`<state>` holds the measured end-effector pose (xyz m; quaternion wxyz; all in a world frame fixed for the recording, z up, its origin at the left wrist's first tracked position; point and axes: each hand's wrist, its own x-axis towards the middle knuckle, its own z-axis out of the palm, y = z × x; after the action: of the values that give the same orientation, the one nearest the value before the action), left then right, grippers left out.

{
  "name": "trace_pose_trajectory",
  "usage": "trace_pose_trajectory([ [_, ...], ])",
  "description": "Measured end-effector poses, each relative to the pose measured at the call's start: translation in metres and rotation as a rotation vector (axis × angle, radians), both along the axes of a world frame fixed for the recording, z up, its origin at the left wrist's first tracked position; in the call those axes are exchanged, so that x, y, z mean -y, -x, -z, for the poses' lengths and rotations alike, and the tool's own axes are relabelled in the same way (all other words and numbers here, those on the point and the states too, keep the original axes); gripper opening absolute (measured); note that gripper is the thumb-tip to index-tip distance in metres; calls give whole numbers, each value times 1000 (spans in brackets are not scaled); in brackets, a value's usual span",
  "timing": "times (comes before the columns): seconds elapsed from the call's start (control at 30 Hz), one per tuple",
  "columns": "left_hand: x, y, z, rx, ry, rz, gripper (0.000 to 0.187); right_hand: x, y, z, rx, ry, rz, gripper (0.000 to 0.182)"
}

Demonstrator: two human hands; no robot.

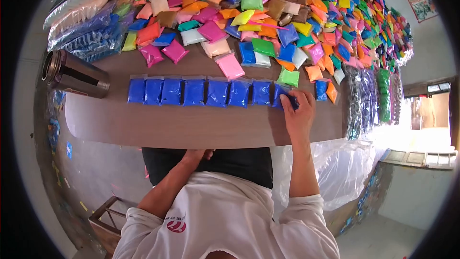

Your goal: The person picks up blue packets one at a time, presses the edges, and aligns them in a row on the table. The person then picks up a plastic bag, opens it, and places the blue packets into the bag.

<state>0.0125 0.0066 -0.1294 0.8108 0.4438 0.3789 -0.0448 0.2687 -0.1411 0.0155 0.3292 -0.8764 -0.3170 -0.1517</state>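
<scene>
A row of small blue packets (194, 92) in clear plastic lies across the middle of the table. At the row's right end my right hand (299, 108) has its thumb and fingers closed around a blue packet (277, 97), partly covered by the fingers. My left hand (197, 155) rests low at my lap by the table's front edge, and its fingers are mostly hidden there. Just above my right hand lies a light green packet (288, 76). To its right are another blue packet (321, 90) and an orange packet (331, 92).
A large heap of packets in many colours (268, 24) covers the table's back. A dark metal flask (76, 74) lies at the left. Bundled packet strips are stacked at the back left (93, 31) and at the right edge (369, 100). Clear plastic sheeting (335, 168) hangs below the table.
</scene>
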Motion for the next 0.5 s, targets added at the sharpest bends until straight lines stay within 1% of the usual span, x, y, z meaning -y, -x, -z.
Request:
trace_pose_trajectory([
  [0.03,-1,2,0,10,3,23,22,-4,6,-3,35,-13,-8,23],
  [0.13,0,3,1,-16,42,12,22,-24,28,-12,-87,-77,-69,24],
  [0.23,1,5,5,25,32,-6,22,-49,42,-14,-95,-89,-165,25],
  [0.37,-1,6,8,46,49,-11,23,-61,49,-4,48,119,-228,25],
  [0.5,-1,6,10,36,45,-3,24,-62,50,-7,19,85,-213,23],
])
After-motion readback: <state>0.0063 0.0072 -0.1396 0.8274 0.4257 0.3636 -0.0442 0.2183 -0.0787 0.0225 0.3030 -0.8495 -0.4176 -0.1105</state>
